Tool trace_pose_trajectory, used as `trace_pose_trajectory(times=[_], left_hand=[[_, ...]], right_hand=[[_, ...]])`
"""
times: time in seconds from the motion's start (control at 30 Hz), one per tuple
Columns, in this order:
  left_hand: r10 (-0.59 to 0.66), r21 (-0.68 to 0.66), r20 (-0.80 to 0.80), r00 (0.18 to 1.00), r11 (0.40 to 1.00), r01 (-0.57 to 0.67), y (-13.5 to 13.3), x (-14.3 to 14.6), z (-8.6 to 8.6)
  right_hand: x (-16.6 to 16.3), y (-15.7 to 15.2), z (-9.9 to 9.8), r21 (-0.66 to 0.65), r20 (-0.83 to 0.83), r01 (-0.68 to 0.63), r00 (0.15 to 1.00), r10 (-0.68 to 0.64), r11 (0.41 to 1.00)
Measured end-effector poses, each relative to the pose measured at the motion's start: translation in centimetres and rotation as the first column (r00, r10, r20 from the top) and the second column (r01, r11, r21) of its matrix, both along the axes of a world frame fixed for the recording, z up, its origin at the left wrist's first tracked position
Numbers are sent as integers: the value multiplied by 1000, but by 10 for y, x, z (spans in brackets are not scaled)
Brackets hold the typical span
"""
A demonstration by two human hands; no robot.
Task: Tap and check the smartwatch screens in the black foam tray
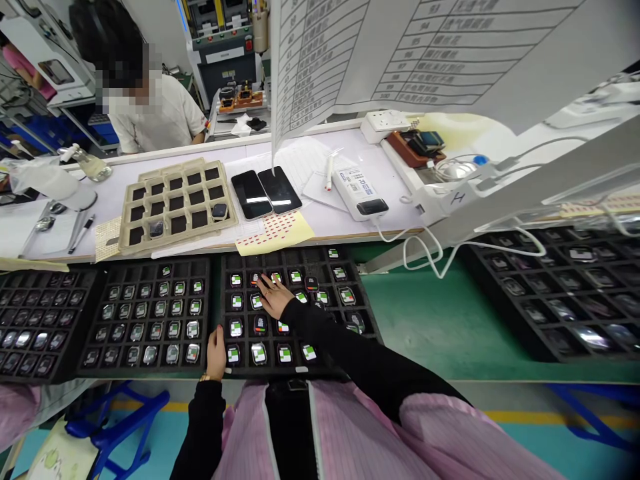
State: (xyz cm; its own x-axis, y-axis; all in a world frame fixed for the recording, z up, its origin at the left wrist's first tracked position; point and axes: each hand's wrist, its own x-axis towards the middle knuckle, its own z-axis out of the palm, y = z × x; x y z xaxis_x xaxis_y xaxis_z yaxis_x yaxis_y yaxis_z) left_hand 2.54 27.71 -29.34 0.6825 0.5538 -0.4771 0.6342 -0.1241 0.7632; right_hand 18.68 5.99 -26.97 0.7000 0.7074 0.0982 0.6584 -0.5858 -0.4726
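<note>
The right hand (275, 297) spreads its grip at a smartwatch (255, 278) near the back edge of the foam tray (249, 261); the left hand's (216, 353) grip, at the tray's left edge, is unclear. Probably light, stiff, slick-glassed: pinch the watch's sides.

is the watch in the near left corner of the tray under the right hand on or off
On: the watch is lit, showing white and green.
</note>
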Motion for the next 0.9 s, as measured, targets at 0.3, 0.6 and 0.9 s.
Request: trace_pose_trajectory(times=[0.3, 0.6, 0.9], left_hand=[[1, -5, -23, 1000, 1000, -1, 0, -1, 3], [-86, 97, 34, 996, 992, 83, -1, 5, 10], [-315, 496, 145, 938, 844, 207, -25, 12, 47]], right_hand=[[-46, -29, 14, 108, 21, 41, 999, -43, 993], [-123, -45, 13, 332, -31, 143, 990, -141, 932], [-136, -74, 18, 293, -149, 362, 931, -332, 885]])
